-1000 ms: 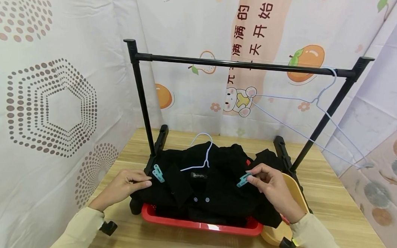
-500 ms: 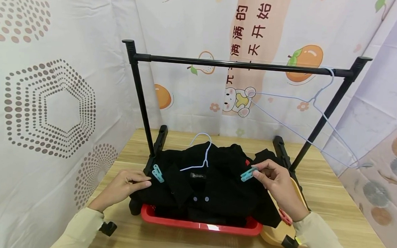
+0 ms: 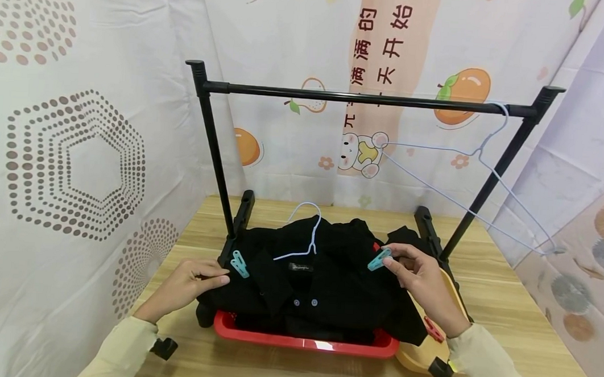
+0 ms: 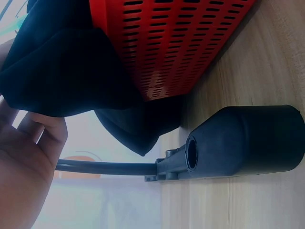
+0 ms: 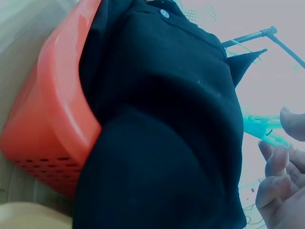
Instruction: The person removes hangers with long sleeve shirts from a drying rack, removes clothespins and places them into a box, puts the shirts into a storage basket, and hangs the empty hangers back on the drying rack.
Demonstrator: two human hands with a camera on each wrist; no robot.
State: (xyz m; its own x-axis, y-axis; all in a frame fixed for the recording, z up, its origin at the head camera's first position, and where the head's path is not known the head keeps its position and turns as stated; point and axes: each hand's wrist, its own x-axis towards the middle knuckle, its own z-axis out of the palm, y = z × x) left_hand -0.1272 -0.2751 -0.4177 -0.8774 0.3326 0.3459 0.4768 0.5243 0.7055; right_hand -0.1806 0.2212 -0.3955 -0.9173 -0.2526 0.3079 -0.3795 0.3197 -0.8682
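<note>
A black shirt (image 3: 350, 293) with a collar, two pale buttons and a neck label lies spread over a red basket (image 3: 304, 343). A light blue hanger (image 3: 314, 234) pokes out at its neck. My left hand (image 3: 189, 285) pinches the shirt's left shoulder, beside a teal clothespin (image 3: 239, 264) clipped there. In the left wrist view the black cloth hangs from the fingers (image 4: 52, 128). My right hand (image 3: 420, 277) pinches a second teal clothespin (image 3: 379, 260) between thumb and fingers. This one overlaps the shirt's right shoulder; the right wrist view shows its nose right at the cloth.
A black garment rack (image 3: 368, 98) stands around the basket, its crossbar above. Another blue hanger (image 3: 480, 151) hangs from the bar's right end. A yellow tray (image 3: 421, 357) with a red clothespin (image 3: 433, 330) sits right of the basket, partly under my right forearm.
My right hand has shifted slightly right and up with its clothespin, which has tilted. The red clothespin in the tray now shows more fully. My left hand keeps its place.
</note>
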